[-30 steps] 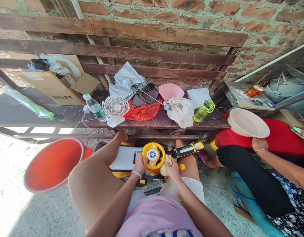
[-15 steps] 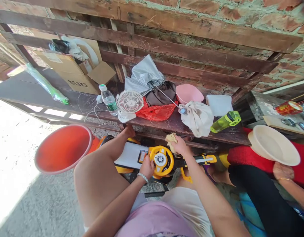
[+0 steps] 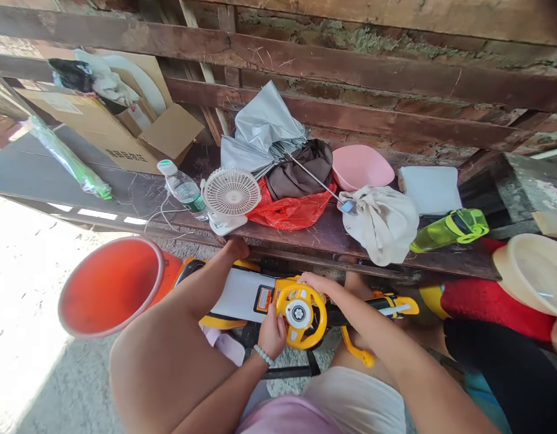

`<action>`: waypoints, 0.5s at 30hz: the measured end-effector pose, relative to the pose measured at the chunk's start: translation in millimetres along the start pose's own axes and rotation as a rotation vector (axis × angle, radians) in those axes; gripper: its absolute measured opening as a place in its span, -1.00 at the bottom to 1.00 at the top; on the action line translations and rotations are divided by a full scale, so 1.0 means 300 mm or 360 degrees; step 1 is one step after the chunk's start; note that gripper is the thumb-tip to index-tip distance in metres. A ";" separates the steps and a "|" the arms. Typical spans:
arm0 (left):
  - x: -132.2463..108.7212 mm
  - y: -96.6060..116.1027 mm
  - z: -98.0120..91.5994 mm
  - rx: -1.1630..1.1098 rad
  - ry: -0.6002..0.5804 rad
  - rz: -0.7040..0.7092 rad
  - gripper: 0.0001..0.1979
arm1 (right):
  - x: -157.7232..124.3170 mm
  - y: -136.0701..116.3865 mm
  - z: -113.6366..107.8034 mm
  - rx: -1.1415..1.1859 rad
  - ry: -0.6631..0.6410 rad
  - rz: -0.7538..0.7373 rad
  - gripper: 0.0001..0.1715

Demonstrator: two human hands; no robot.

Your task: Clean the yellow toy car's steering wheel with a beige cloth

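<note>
A yellow toy steering wheel [image 3: 322, 318] with a white centre faces me on a yellow, white and black ride-on toy [image 3: 242, 292] between my legs. My left hand [image 3: 273, 333], a beaded bracelet at its wrist, is closed round the wheel's left rim. Over the wheel's far edge, my right hand [image 3: 313, 282] reaches down against the toy. The pale yellow cloth it held a moment ago is now almost wholly hidden under its fingers and behind the rim.
Along the bench [image 3: 305, 238] lie a bottle [image 3: 185, 190], a fan [image 3: 232, 193], an umbrella [image 3: 264, 123], a red bag [image 3: 290, 211], a pink basin [image 3: 362, 166] and a green cup [image 3: 450, 230]. An orange bucket [image 3: 111, 286] stands left. Another person's dark-clothed leg [image 3: 495, 361] is at right.
My right hand has come down and left with the cloth, from above the toy to the wheel's far edge. My left hand stays on the rim. The view has shifted closer.
</note>
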State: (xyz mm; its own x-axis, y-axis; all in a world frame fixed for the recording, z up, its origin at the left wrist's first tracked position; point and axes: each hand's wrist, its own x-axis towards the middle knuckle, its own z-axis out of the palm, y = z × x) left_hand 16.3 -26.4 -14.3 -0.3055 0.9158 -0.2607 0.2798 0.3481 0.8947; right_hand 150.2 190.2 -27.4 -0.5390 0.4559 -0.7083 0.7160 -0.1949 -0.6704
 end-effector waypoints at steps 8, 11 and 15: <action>-0.015 -0.016 -0.017 0.0059 0.0005 0.0017 -0.57 | 0.159 -0.095 0.034 -0.0338 -0.0117 -0.0353 -0.73; -0.022 -0.023 -0.018 0.0095 -0.0001 0.0005 -0.54 | 0.233 -0.122 0.056 -0.0293 0.0124 -0.0282 -0.61; -0.032 -0.040 -0.019 0.0116 -0.0046 -0.0023 -0.49 | 0.320 -0.120 0.101 -0.0238 0.0215 -0.0153 -0.60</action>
State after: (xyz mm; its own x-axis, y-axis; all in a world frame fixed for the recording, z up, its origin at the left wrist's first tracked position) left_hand 10.7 -40.6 -20.3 -0.2840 0.9155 -0.2850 0.3414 0.3743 0.8622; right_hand 59.3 214.7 -78.0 -0.5507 0.5803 -0.6000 0.7275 -0.0187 -0.6858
